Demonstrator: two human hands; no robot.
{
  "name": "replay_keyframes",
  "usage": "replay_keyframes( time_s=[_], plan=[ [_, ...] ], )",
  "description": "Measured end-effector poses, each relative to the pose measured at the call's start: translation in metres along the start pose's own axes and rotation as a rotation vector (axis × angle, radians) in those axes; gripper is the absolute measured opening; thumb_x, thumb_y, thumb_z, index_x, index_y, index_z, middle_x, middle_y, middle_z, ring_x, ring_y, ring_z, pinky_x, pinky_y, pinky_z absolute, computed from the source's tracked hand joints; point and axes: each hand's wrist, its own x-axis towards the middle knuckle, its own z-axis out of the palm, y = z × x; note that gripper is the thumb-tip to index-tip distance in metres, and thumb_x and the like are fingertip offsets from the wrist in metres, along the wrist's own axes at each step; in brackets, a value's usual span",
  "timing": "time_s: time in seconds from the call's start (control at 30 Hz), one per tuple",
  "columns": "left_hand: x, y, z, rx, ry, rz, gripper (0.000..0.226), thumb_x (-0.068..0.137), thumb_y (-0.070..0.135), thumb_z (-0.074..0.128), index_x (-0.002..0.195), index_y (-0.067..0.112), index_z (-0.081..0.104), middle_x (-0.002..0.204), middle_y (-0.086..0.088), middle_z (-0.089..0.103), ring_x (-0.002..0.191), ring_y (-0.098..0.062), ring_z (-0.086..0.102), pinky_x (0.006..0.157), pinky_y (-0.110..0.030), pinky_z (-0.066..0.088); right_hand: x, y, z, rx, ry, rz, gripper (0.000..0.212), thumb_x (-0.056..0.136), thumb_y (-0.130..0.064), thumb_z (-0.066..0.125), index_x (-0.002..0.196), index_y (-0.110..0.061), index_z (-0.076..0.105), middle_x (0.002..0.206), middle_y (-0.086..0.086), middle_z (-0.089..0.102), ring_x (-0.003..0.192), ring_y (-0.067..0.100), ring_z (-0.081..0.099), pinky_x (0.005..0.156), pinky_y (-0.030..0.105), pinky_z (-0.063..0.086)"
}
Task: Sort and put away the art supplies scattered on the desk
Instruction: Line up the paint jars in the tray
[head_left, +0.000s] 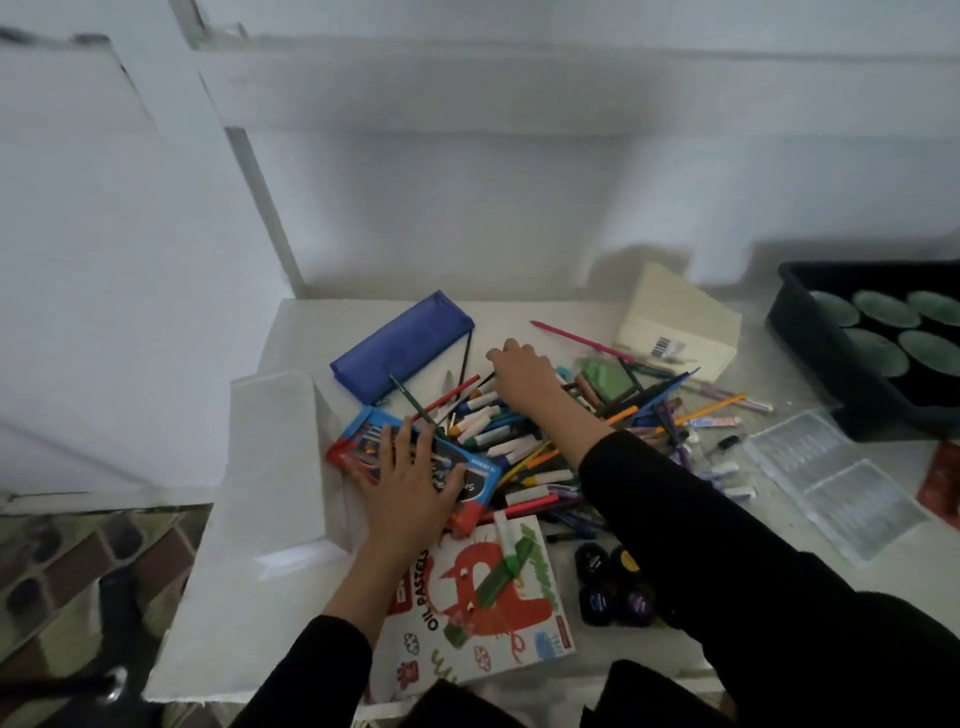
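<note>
A heap of markers, pens and pencils (519, 441) covers the middle of the white desk (234, 623). My left hand (410, 483) lies flat with spread fingers on a red and blue marker pack (472, 470) at the heap's left edge. My right hand (522, 376) reaches into the far side of the heap with fingers curled down among the pens; what it holds is hidden. A blue pencil case (400, 345) lies behind the heap. An oil pastels box (483, 603) lies near the front edge with a green marker (498, 579) on it.
A white open box (275, 467) stands at the left. Small dark paint jars (613, 582) sit at the front right. Clear plastic trays (836, 478), a cream box (680, 322) and a black tray of green discs (878, 338) are at the right.
</note>
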Motion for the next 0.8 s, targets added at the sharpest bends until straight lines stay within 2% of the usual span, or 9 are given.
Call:
replay_keyframes(
  time_s=[0.1, 0.27, 0.4, 0.5, 0.57, 0.7, 0.8],
  plan=[
    [-0.001, 0.001, -0.004, 0.001, -0.001, -0.007, 0.067, 0.094, 0.057, 0.033, 0.151, 0.031, 0.008, 0.159, 0.003, -0.002, 0.146, -0.021, -0.006, 0.111, -0.058, -0.005, 0.002, 0.003, 0.008, 0.026, 0.112, 0.005, 0.037, 0.091, -0.006, 0.047, 0.127, -0.014, 0.046, 0.125, 0.012, 0.046, 0.111, 0.029, 0.048, 0.089, 0.041, 0.043],
    [0.000, 0.000, -0.001, -0.043, 0.147, 0.015, 0.061, 0.089, 0.050, 0.048, 0.144, 0.026, 0.033, 0.156, -0.005, 0.018, 0.146, -0.023, 0.008, 0.112, -0.057, -0.007, -0.042, 0.017, -0.009, 0.473, 0.322, 0.026, 0.035, 0.091, -0.010, 0.051, 0.126, -0.013, 0.051, 0.121, 0.011, 0.050, 0.109, 0.028, 0.050, 0.088, 0.043, 0.047],
    [-0.008, 0.022, 0.006, -0.101, 0.230, 0.218, 0.052, 0.080, 0.039, 0.050, 0.127, 0.018, 0.056, 0.144, -0.010, 0.041, 0.140, -0.028, 0.027, 0.109, -0.064, 0.006, -0.114, 0.052, -0.015, 0.675, 0.366, 0.078, 0.034, 0.089, -0.018, 0.062, 0.122, -0.015, 0.056, 0.116, 0.005, 0.056, 0.103, 0.020, 0.054, 0.089, 0.031, 0.047],
    [-0.019, 0.043, 0.012, -0.155, 0.232, 0.429, 0.041, 0.082, 0.036, 0.053, 0.119, 0.020, 0.060, 0.139, -0.007, 0.046, 0.139, -0.027, 0.031, 0.109, -0.063, 0.002, -0.167, 0.085, -0.019, 0.751, 0.388, 0.172, 0.031, 0.083, -0.017, 0.069, 0.113, -0.014, 0.061, 0.105, 0.001, 0.060, 0.095, 0.010, 0.053, 0.083, 0.018, 0.041],
    [-0.030, 0.058, 0.018, -0.191, 0.165, 0.562, 0.043, 0.085, 0.045, 0.045, 0.122, 0.025, 0.057, 0.140, 0.001, 0.044, 0.141, -0.019, 0.026, 0.112, -0.058, -0.004, -0.204, 0.109, -0.019, 0.766, 0.418, 0.241, 0.027, 0.081, -0.015, 0.071, 0.106, -0.016, 0.062, 0.096, -0.003, 0.061, 0.087, 0.007, 0.055, 0.076, 0.010, 0.040],
    [-0.056, 0.085, 0.031, -0.158, 0.044, 0.721, 0.054, 0.085, 0.063, 0.036, 0.128, 0.034, 0.051, 0.140, 0.010, 0.044, 0.142, -0.008, 0.018, 0.110, -0.059, -0.017, -0.266, 0.154, -0.006, 0.760, 0.440, 0.351, 0.024, 0.078, -0.010, 0.073, 0.098, -0.018, 0.062, 0.090, -0.005, 0.061, 0.077, 0.002, 0.056, 0.070, 0.015, 0.047],
    [-0.072, 0.097, 0.037, -0.063, -0.003, 0.793, 0.073, 0.081, 0.081, 0.024, 0.135, 0.037, 0.044, 0.142, 0.016, 0.042, 0.143, -0.007, 0.011, 0.104, -0.060, -0.026, -0.291, 0.172, 0.005, 0.760, 0.381, 0.392, 0.026, 0.077, -0.009, 0.074, 0.097, -0.020, 0.062, 0.092, -0.006, 0.057, 0.078, 0.010, 0.057, 0.068, 0.011, 0.043]
  ],
)
